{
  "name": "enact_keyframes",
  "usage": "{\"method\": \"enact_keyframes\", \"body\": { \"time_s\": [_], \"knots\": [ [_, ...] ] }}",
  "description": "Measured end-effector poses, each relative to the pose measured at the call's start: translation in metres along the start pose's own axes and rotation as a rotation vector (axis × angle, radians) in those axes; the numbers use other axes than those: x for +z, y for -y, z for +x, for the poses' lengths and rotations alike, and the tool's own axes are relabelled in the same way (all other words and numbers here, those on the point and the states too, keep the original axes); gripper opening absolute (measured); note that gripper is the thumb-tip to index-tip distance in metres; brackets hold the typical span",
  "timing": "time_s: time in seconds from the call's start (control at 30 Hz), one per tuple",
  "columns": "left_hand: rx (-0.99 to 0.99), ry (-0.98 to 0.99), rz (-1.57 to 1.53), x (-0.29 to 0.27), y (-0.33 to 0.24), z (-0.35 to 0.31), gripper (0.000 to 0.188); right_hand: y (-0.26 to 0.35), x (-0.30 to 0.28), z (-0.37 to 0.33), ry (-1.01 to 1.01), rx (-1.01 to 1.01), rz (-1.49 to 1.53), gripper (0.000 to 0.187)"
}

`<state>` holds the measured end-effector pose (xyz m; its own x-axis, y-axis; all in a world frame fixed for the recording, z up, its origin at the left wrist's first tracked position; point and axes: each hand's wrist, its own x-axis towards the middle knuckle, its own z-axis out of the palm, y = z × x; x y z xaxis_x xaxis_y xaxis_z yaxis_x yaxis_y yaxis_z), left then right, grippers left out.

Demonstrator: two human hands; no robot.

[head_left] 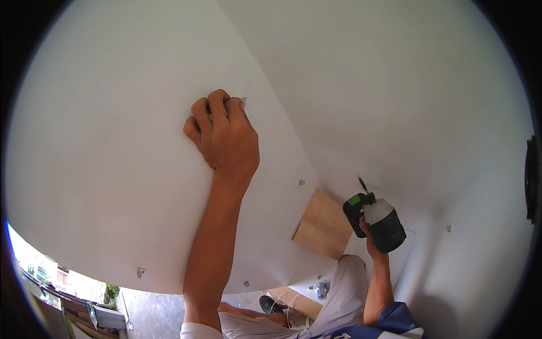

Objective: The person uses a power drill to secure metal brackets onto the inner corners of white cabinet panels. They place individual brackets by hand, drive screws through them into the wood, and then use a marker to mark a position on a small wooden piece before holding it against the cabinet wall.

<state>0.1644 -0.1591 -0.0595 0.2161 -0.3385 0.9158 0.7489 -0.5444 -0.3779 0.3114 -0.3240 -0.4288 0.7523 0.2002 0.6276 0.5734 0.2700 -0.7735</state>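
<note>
My left hand (228,135) is raised against the white panel (124,141), its fingers curled. A small metal bracket (243,100) pokes out at its fingertips, pinched close to the panel's surface and mostly hidden by the fingers. Lower on the right, my right hand (365,227) is wrapped around the grip of a cordless drill (381,223) with a black and grey body and a green mark on its battery. The drill's bit points up and away, apart from the panels.
Another white panel (389,101) meets the first at a corner seam. Small brackets (302,182) (141,273) (246,283) (448,227) sit on the panels. A wooden board (323,223) lies by the corner, near a clear plastic bag (322,290). Clutter (101,316) stands outside at lower left.
</note>
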Motion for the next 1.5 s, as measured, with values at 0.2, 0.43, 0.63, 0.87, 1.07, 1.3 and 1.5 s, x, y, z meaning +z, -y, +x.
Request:
{"method": "enact_keyframes", "body": {
  "time_s": [0.2, 0.43, 0.63, 0.87, 1.07, 1.3, 1.5],
  "knots": [
    [-0.007, -0.074, 0.020, -0.044, -0.010, 0.029, 0.007, 0.117, 0.002, 0.078, 0.240, -0.121, 0.209, 0.024],
    [-0.020, 0.035, -0.009, 0.042, 0.001, 0.014, 0.007, 0.178, 0.061, 0.182, 0.397, 0.304, 0.577, 0.019],
    [-0.058, 0.122, -0.044, 0.119, 0.004, -0.016, 0.007, 0.142, 0.120, 0.227, 0.428, 0.243, 0.487, 0.022],
    [-0.045, 0.124, -0.054, 0.144, 0.002, -0.027, 0.006, 0.141, 0.129, 0.253, 0.520, 0.274, 0.451, 0.032],
    [-0.048, 0.160, -0.061, 0.158, -0.002, -0.035, 0.007, 0.135, 0.143, 0.268, 0.520, 0.305, 0.391, 0.028],
    [-0.045, 0.190, -0.084, 0.182, -0.007, -0.056, 0.008, 0.121, 0.167, 0.274, 0.531, 0.311, 0.455, 0.026],
    [-0.044, 0.203, -0.078, 0.187, -0.003, -0.047, 0.008, 0.132, 0.170, 0.289, 0.580, 0.313, 0.429, 0.023]
  ]
}}
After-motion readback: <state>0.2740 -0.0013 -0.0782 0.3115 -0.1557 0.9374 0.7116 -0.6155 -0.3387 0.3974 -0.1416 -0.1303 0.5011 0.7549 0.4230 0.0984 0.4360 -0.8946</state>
